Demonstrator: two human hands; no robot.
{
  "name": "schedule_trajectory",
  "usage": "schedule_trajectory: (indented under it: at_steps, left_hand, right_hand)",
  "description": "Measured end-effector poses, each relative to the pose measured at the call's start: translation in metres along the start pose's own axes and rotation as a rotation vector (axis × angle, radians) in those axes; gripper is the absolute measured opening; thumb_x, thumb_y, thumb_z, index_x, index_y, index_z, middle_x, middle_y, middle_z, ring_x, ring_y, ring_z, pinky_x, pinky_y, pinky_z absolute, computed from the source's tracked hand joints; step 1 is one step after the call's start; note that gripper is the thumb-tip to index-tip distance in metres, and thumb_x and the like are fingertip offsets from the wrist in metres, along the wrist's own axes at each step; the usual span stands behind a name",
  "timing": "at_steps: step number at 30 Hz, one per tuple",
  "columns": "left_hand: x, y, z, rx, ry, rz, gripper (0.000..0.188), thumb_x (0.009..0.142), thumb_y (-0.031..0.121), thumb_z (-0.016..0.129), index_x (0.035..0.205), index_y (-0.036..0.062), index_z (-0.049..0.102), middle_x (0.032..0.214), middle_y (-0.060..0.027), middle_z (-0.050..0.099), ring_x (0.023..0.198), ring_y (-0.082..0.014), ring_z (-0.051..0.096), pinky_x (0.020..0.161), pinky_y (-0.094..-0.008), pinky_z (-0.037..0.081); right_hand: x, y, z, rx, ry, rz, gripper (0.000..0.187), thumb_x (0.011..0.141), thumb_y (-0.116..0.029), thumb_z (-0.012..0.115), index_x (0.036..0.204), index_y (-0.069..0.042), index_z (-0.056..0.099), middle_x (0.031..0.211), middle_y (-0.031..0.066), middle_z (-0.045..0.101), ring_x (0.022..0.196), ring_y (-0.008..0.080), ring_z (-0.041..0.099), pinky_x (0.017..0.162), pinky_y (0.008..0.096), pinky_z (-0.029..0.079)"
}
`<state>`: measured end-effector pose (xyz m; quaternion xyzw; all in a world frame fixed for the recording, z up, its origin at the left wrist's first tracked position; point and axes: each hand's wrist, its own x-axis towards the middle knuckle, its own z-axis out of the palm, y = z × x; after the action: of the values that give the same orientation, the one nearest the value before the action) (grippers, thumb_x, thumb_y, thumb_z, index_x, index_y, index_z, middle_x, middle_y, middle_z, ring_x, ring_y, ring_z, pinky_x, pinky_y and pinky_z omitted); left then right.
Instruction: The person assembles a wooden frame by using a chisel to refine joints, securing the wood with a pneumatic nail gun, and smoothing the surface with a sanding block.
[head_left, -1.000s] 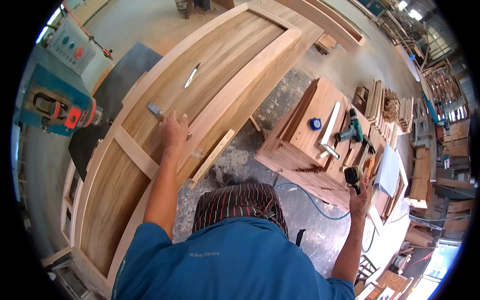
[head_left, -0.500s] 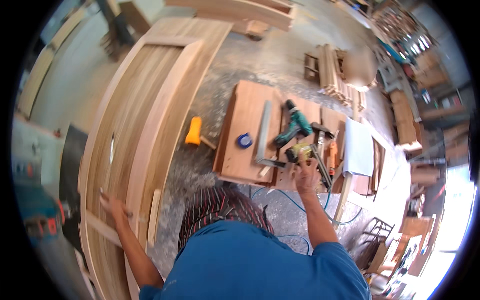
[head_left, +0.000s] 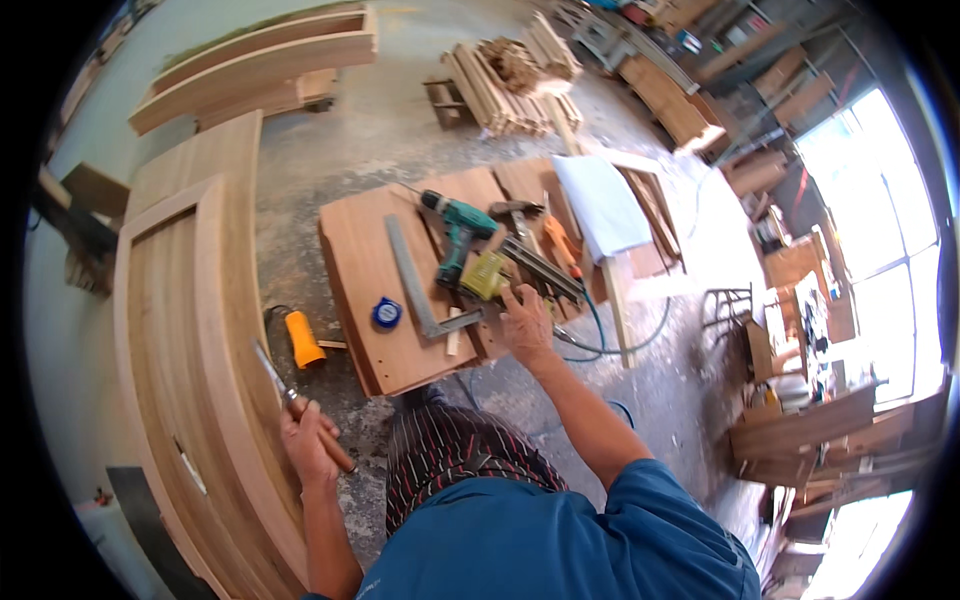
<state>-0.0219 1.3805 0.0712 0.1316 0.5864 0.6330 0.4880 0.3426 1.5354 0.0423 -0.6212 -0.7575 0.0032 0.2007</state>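
Note:
My left hand (head_left: 312,445) is closed round the wooden handle of a chisel (head_left: 275,375), its metal blade pointing up and away beside the edge of a long framed wooden panel (head_left: 215,290). My right hand (head_left: 528,322) reaches over the wooden work table (head_left: 355,235), fingers extended, tips at a yellow-green tool (head_left: 484,276); part of that tool is hidden by the hand. Beside it lie a green cordless drill (head_left: 462,232), a hammer (head_left: 517,208), a metal square (head_left: 405,270), an orange-handled tool (head_left: 560,243) and a blue tape measure (head_left: 387,313).
A yellow cylindrical object (head_left: 303,340) stands between panel and table. White paper (head_left: 603,205) covers the table's far right. A thin blue-green hose (head_left: 640,343) loops at its right edge. Behind are stacked wood strips (head_left: 495,95) and a long wooden frame (head_left: 260,60). A slim pale thing (head_left: 192,472) lies on the panel.
The view has swung right. My left hand has come from over the panel to its near-right edge and now plainly shows a chisel. My right hand stays by the yellow-green tool.

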Motion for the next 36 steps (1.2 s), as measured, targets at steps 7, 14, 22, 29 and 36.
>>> schedule_trajectory:
  at_steps: [7,14,22,29,36]
  left_hand:
    - [-0.036,-0.042,0.120,-0.349,-0.473,-0.272,0.013,0.097,0.006,0.062,0.109,0.0091,0.056,0.102,-0.0068,0.061,0.099,-0.0203,0.062,0.094,-0.0379,0.051]
    - [-0.130,-0.110,0.202,0.109,-0.925,-0.279,0.025,0.101,0.014,0.060,0.123,0.0040,0.056,0.113,-0.0087,0.063,0.106,-0.0183,0.061,0.100,-0.0359,0.048]
    - [-0.239,-0.209,0.307,0.638,-1.049,-0.330,0.036,0.100,0.021,0.062,0.126,-0.0031,0.059,0.103,-0.0073,0.067,0.096,-0.0151,0.064,0.091,-0.0294,0.050]
    - [-0.338,-0.300,0.428,1.069,-1.230,-0.350,0.032,0.099,0.021,0.063,0.121,-0.0025,0.062,0.092,-0.0011,0.064,0.079,-0.0098,0.058,0.071,-0.0253,0.049]
    - [-0.364,-0.369,0.574,1.388,-1.439,0.230,0.039,0.095,0.030,0.066,0.120,-0.0005,0.064,0.093,-0.0101,0.068,0.083,-0.0173,0.062,0.075,-0.0327,0.051]
  right_hand:
    - [-0.086,-0.067,-0.074,0.799,-0.468,0.125,0.053,0.090,-0.028,0.071,0.135,-0.004,0.057,0.111,0.0222,0.069,0.100,0.0388,0.067,0.089,0.0436,0.053]
    - [-0.147,0.009,-0.117,0.896,-0.373,0.321,0.037,0.090,-0.018,0.063,0.123,-0.003,0.060,0.097,0.0254,0.068,0.091,0.0424,0.067,0.079,0.0466,0.050]
    - [-0.323,0.241,-0.204,1.074,-0.320,0.903,0.020,0.087,-0.020,0.071,0.095,-0.002,0.066,0.075,0.0057,0.064,0.072,0.0141,0.061,0.066,0.0340,0.050]
    - [-0.465,0.411,-0.259,1.046,0.104,1.196,0.018,0.085,-0.018,0.074,0.086,-0.001,0.068,0.071,-0.0004,0.062,0.066,0.0099,0.057,0.061,0.0273,0.046]
    - [-0.466,0.555,-0.274,1.155,0.400,1.292,0.010,0.083,-0.011,0.073,0.085,-0.002,0.068,0.069,-0.0012,0.061,0.060,0.0076,0.054,0.057,0.0249,0.044]
